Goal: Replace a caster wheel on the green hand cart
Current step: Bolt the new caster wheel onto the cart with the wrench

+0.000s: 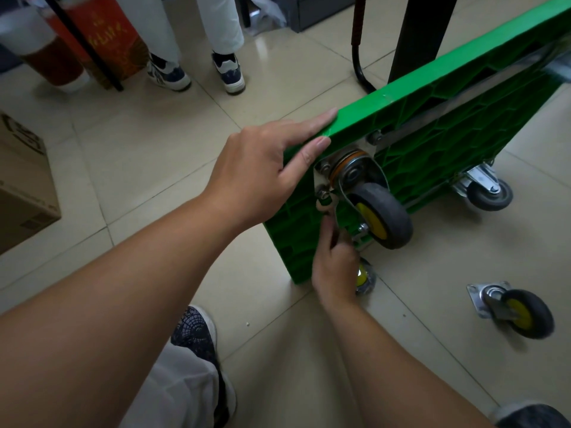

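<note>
With the green hand cart (pixel 432 100) tipped on edge on the floor, my left hand (pixel 262 177) rests straight-fingered on its stiff rim while my right hand (pixel 333 267) grips a metal tool (pixel 327 208) at the caster wheel (pixel 380 214) bolt; I'd hold that hefty-looking caster by its fork.

Bare forearms (pixel 129 304), pale trousers (pixel 182 393), dark mesh-patterned shoes (pixel 194 332)

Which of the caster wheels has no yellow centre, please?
The caster bolted to the far lower corner of the green cart: its wheel is grey throughout, while the others show yellow centres.
</note>
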Tool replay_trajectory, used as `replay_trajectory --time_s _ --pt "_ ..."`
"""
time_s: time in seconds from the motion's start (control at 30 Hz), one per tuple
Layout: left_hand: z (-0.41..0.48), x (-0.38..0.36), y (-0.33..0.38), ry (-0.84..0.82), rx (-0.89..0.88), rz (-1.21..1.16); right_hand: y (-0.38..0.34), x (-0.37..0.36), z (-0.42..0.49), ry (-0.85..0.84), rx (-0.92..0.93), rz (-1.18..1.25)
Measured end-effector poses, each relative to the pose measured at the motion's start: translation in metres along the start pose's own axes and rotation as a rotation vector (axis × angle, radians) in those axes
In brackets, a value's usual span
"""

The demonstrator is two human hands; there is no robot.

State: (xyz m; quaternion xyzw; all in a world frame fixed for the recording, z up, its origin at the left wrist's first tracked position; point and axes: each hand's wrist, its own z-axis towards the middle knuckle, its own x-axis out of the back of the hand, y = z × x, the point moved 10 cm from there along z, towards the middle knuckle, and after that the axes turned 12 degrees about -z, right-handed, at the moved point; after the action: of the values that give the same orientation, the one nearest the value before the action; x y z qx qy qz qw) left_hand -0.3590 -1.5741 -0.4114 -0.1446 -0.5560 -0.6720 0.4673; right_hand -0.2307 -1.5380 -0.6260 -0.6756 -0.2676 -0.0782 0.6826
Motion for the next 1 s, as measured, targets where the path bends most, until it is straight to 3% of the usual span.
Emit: replay_trajectory --time_s 0.23,0.37,0.53,0.7,0.87,1.0 --pt "0.0 0.0 0.0 0.01 -0.006 -0.012 0.005 0.01 0.04 -0.041 0.122 -0.188" --pt "0.001 0.001 0.0 0.017 -0.018 -0.006 -0.003 -0.005 0.019 -0.2 0.034 -0.048" --pt "0.0 0.0 0.0 0.015 -0.012 -0.005 -0.009 -0.016 -0.008 -0.122 -0.1 0.108" --pt "0.0 0.001 -0.001 0.017 -0.004 0.001 -0.016 -0.013 0.002 -0.079 0.004 0.03" --pt "0.0 0.001 -0.001 0.019 -0.009 0.008 -0.013 -0.024 0.0 -0.188 -0.036 0.03" --pt "0.001 0.003 -0.002 0.031 -0.004 -0.002 -0.017 -0.037 -0.009 -0.237 -0.139 0.186"
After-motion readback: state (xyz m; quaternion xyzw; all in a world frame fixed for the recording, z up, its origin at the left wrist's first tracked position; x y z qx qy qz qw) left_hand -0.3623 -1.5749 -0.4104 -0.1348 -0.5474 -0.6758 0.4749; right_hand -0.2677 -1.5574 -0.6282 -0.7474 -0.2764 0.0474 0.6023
